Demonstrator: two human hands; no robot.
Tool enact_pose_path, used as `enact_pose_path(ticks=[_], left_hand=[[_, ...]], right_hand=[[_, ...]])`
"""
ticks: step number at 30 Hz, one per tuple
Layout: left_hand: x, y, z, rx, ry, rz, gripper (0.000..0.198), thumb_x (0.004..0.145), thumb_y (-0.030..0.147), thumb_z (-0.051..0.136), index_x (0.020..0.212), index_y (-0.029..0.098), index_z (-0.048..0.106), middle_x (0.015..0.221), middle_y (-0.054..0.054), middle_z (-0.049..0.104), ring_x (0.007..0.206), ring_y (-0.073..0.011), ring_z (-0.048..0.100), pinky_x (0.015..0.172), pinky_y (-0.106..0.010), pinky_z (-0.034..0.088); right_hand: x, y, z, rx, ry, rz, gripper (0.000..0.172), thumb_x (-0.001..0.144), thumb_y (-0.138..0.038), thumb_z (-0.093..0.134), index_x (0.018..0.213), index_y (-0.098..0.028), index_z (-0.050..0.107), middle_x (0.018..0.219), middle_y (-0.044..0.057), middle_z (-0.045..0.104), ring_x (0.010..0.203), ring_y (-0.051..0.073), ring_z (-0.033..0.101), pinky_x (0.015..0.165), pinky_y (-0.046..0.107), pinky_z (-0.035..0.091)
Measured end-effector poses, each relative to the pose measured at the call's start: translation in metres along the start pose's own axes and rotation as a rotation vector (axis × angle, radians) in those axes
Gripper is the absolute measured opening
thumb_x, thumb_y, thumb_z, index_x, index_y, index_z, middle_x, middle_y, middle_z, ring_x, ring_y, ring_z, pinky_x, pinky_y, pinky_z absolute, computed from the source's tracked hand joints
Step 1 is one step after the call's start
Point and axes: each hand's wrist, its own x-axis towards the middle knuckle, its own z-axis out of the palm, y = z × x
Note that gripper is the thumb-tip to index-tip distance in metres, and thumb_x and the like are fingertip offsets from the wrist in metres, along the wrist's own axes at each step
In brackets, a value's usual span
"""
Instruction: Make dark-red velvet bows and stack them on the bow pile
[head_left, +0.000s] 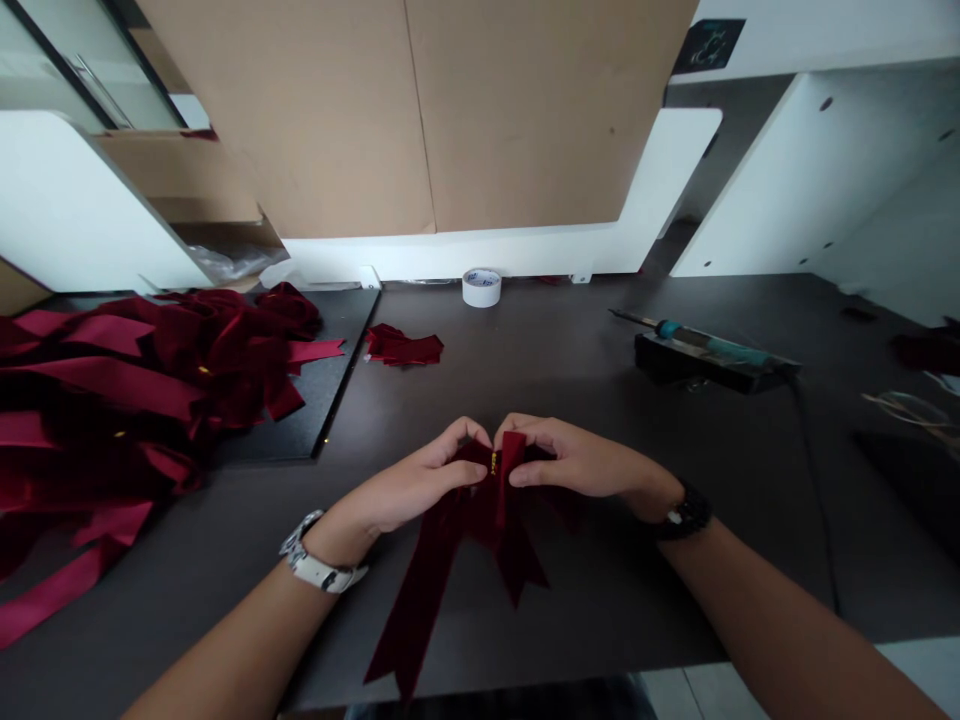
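A dark red velvet ribbon bow point(480, 525) lies on the dark table point(570, 340) in front of me, its tails trailing toward the near edge. My left hand point(416, 480) pinches the bow's left side and my right hand point(577, 460) pinches its right side. Their fingertips meet at the centre, where a small gold piece point(493, 462) shows beside a short strip of ribbon standing up at the knot. Both hands are closed on the bow. A white watch is on my left wrist, a black one on my right.
A big pile of dark red ribbons and bows point(127, 390) covers the left side. Small cut ribbon pieces point(401, 346) lie beyond my hands. A roll of white tape point(481, 287) sits at the back. A soldering iron point(697, 340) rests on a black stand, its cord running to the near edge.
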Motion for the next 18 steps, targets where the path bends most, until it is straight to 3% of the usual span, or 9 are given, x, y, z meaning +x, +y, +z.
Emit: enact_pose_path(ticks=[5,9,14,18], left_hand=[[0.002,-0.001,-0.002,0.169,0.065,0.183,0.021,0.085,0.032,0.056,0.099,0.021,0.045,0.087,0.002,0.054,0.077,-0.0120,0.051,0.070,-0.026,0.042],[0.005,-0.005,-0.003,0.298,0.141,0.269,0.020,0.085,0.029,0.055,0.100,0.020,0.046,0.094,-0.001,0.055,0.084,-0.0146,0.052,0.077,-0.029,0.043],[0.005,-0.006,-0.001,0.216,0.097,0.230,0.022,0.084,0.029,0.056,0.099,0.020,0.043,0.092,0.000,0.054,0.080,-0.0131,0.053,0.074,-0.028,0.044],[0.004,-0.005,0.004,0.038,0.031,0.088,0.026,0.083,0.030,0.057,0.100,0.022,0.039,0.079,0.004,0.050,0.058,-0.0071,0.047,0.056,-0.022,0.039]], right_hand=[[-0.001,0.000,0.000,0.134,0.078,0.047,0.020,0.087,-0.034,0.060,0.097,-0.017,0.061,0.107,0.004,0.056,0.097,0.015,0.055,0.088,0.030,0.042],[0.003,0.004,0.011,0.267,0.090,0.105,0.023,0.083,-0.035,0.064,0.093,-0.016,0.058,0.097,0.003,0.059,0.090,0.015,0.057,0.085,0.029,0.044],[0.003,0.004,0.014,0.369,0.047,0.229,0.031,0.084,-0.042,0.063,0.095,-0.015,0.053,0.076,-0.001,0.058,0.063,0.011,0.055,0.059,0.023,0.045],[0.000,0.003,0.008,0.252,-0.007,0.190,0.026,0.085,-0.039,0.062,0.092,-0.015,0.056,0.089,0.001,0.056,0.069,0.010,0.055,0.065,0.024,0.046]])
